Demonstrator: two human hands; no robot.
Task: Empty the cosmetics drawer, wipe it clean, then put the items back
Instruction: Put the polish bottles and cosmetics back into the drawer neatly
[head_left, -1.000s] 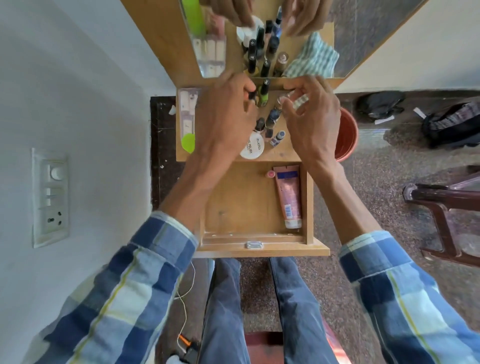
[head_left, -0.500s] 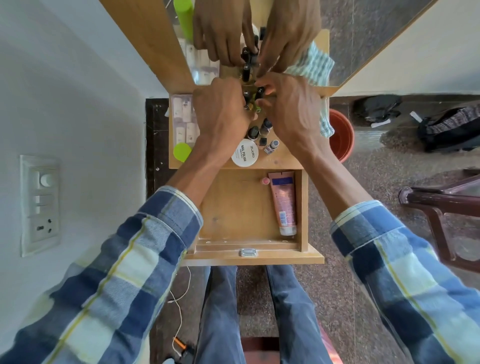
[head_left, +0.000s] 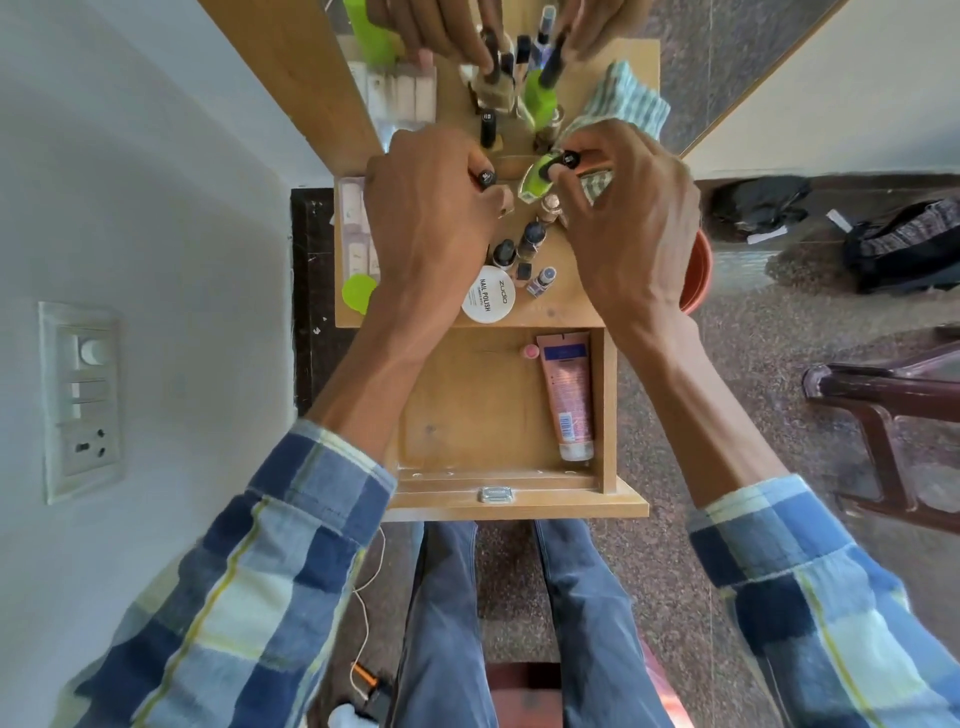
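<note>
We stood on a speckled stone floor (head_left: 727, 545) beside a pale wall with a switch plate (head_left: 83, 400), facing a small wooden table (head_left: 571, 306) backed by a mirror (head_left: 727, 52). Nearest us the drawer (head_left: 467, 415) stood pulled open, and along its right wall lay a pink tube (head_left: 567, 395), cap toward us, with a small pink item (head_left: 530, 352) at the drawer's far end just left of it. On the table's near edge sat a white round tin (head_left: 489, 300) marked nail polish, with a few small dark-capped bottles (head_left: 530, 240) standing just beyond it and a green lid (head_left: 358, 292) near the near left corner. Further in, our left hand (head_left: 431, 218) was curled around a black-capped bottle (head_left: 485, 178), of which only the cap showed. Our right hand (head_left: 623, 218) pinched a green bottle (head_left: 540, 174) with a black cap, tilted over the cluster. A striped cloth (head_left: 631, 106) lay at the table's far right edge, partly under that hand. A row of pale tubes (head_left: 356, 228) ran along the left edge.
</note>
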